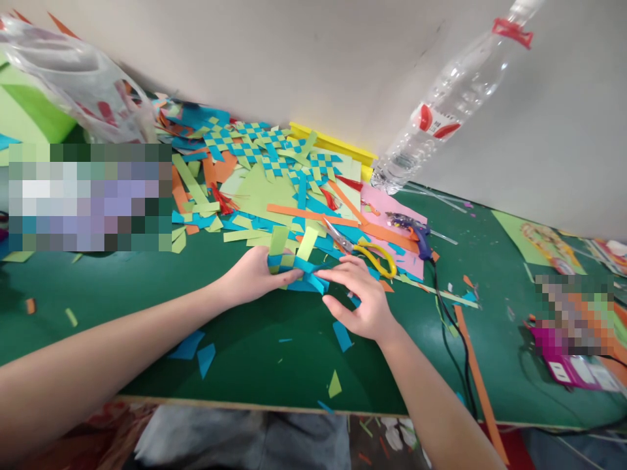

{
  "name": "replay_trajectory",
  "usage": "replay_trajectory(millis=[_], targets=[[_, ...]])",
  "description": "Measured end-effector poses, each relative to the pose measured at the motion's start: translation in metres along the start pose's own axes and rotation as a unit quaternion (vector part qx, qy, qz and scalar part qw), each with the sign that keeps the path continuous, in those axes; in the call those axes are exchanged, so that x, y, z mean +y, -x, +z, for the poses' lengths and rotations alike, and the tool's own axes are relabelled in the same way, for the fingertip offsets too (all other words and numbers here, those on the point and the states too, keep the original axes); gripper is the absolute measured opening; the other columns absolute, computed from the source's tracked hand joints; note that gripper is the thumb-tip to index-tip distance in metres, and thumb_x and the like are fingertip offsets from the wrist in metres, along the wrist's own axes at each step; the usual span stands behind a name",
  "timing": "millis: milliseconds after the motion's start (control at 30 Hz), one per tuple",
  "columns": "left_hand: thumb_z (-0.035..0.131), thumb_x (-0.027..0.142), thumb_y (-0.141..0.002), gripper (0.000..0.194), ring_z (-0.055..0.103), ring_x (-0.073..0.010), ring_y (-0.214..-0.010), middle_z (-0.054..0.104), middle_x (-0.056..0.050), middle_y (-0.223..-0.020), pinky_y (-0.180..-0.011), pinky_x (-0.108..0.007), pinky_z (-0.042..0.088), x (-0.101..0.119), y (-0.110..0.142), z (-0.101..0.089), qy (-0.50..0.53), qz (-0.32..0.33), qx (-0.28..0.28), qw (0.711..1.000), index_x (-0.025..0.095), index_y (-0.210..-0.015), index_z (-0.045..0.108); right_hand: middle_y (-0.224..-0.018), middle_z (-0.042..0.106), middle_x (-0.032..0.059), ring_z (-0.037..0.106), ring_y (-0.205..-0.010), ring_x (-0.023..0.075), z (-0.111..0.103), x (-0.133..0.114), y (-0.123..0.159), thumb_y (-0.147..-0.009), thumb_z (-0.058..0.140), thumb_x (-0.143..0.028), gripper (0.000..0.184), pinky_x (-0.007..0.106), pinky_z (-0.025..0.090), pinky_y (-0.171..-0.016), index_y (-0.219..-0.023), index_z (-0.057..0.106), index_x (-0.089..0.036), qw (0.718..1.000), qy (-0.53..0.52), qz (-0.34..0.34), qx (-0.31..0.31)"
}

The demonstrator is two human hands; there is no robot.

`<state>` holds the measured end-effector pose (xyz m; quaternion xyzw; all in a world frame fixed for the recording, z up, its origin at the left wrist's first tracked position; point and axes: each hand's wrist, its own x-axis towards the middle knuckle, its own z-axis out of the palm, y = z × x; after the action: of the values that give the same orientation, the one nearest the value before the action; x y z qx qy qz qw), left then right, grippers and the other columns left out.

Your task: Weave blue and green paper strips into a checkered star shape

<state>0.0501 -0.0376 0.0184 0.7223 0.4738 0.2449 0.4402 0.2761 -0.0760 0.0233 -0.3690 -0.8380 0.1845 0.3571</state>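
Between my two hands is a small woven piece of blue and light-green paper strips (284, 261), held above the green table. My left hand (252, 277) is closed on its left side, with the thumb along the lower edge. Two green strip ends stick up from the weave. At the right end, my right hand (360, 294) has its index finger and thumb about a blue paper strip (317, 282); the other fingers are loosely bent. Just beyond the right hand lie scissors with yellow handles (377, 258), blades pointing up and left.
Finished blue-and-green woven paper pieces (264, 147) lie heaped at the back among orange strips and red tassels (224, 199). A blue glue gun (424, 240) rests on pink paper, its black cord (455, 333) trailing forward. A clear plastic bottle (441, 111) stands by the wall.
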Motion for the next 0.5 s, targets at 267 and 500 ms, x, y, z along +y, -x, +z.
replay_trajectory(millis=[267, 500], targets=[[0.061, 0.043, -0.077, 0.025, 0.063, -0.0149, -0.063, 0.070, 0.000, -0.072, -0.064, -0.025, 0.051, 0.0032, -0.0020, -0.0023, 0.001, 0.010, 0.028, 1.000, 0.018, -0.082, 0.065, -0.093, 0.068, 0.0026, 0.063, -0.084, 0.0178, 0.0018, 0.0005, -0.0012, -0.080, 0.057, -0.021, 0.030, 0.047, 0.042, -0.097, -0.110, 0.060, -0.025, 0.999, 0.012, -0.001, 0.047], [0.059, 0.044, -0.079, 0.028, 0.061, -0.0156, -0.064, 0.067, -0.001, -0.070, -0.060, -0.026, 0.048, 0.0059, -0.0020, -0.0039, -0.008, 0.012, 0.063, 0.998, 0.017, -0.078, 0.064, -0.101, 0.068, 0.0040, 0.063, -0.094, 0.0208, 0.0040, -0.0001, -0.0010, -0.079, 0.055, -0.023, 0.031, 0.049, 0.040, -0.100, -0.109, 0.059, -0.025, 0.997, 0.019, -0.017, 0.075]])
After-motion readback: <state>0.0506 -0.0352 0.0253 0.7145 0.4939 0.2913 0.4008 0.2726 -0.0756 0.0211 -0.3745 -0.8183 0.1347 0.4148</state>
